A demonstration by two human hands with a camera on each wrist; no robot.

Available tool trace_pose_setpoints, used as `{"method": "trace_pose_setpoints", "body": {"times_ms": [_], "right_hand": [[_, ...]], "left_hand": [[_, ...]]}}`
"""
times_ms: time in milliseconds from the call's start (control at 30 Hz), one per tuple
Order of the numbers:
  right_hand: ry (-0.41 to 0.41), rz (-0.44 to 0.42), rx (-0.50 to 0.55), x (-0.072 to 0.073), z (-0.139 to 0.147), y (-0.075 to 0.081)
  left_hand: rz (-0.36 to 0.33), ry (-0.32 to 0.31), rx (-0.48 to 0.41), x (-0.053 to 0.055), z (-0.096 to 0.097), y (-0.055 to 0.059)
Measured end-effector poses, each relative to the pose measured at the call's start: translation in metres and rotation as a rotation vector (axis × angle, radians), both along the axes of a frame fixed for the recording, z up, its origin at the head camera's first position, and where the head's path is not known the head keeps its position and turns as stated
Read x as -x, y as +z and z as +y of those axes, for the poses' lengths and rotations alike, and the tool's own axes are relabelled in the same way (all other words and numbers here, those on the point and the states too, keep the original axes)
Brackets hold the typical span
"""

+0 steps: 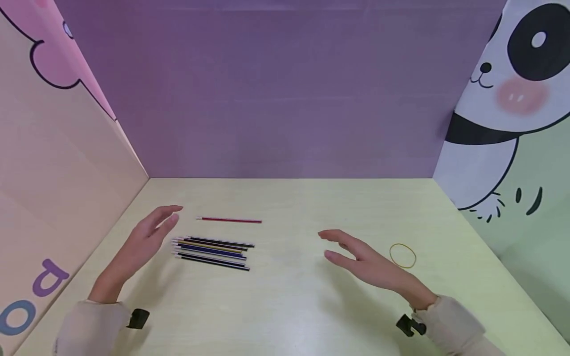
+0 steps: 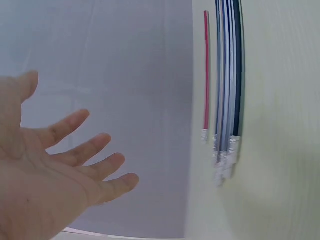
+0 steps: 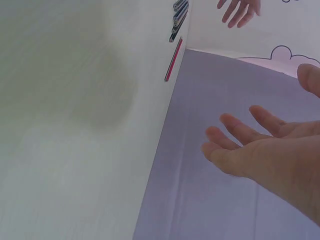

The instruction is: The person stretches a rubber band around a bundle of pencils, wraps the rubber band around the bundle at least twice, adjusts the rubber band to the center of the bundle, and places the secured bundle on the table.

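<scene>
Several pencils [image 1: 213, 254] with white-and-silver ends lie side by side in a loose bundle on the table, mostly dark, one yellowish. A single red pencil [image 1: 229, 220] lies apart behind them, also seen as a red pencil [image 2: 206, 75] in the left wrist view. My left hand [image 1: 149, 235] hovers left of the bundle, fingers relaxed and holding nothing. To the right of the pencils, my right hand [image 1: 360, 257] is held above the table with fingers loosely extended and nothing in them. A thin yellow rubber band [image 1: 403, 256] lies just beyond the right hand's wrist.
A pale wooden table [image 1: 285, 306] spreads under both hands. Behind it rises a purple panel [image 1: 285, 89]. Side panels stand left and right, the right panel [image 1: 534, 207] printed with a panda. Small black devices are strapped at both wrists.
</scene>
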State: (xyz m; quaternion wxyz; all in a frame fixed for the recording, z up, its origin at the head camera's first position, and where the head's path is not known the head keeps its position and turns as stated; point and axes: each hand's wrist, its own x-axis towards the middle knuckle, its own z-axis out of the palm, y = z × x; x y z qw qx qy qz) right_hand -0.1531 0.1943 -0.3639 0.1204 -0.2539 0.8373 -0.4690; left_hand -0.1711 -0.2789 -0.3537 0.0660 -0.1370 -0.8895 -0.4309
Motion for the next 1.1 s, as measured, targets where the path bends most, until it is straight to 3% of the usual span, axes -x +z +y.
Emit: {"method": "trace_pose_setpoints", "body": {"times_ms": [233, 400, 533, 767, 933, 1100], "right_hand": [[0.045, -0.207, 0.082, 0.043, -0.054, -0.003], [0.037, -0.253, 0.131, 0.077, -0.092, -0.019], [0.049, -0.295, 0.152, 0.095, -0.114, -0.030], [-0.018, -0.326, 0.144, 0.114, -0.142, -0.045], [-0.034, -0.341, 0.159, 0.117, -0.156, -0.047], [-0.043, -0.295, 0.134, 0.116, -0.166, -0.049]], "left_hand": [[-0.109, -0.055, -0.132, 0.031, -0.013, -0.014], [-0.226, -0.093, -0.231, 0.051, -0.016, -0.022], [-0.301, -0.129, -0.281, 0.065, -0.015, -0.025], [-0.373, -0.179, -0.281, 0.087, -0.010, -0.036], [-0.404, -0.200, -0.269, 0.092, -0.009, -0.044], [-0.400, -0.210, -0.249, 0.092, -0.012, -0.046]]}}
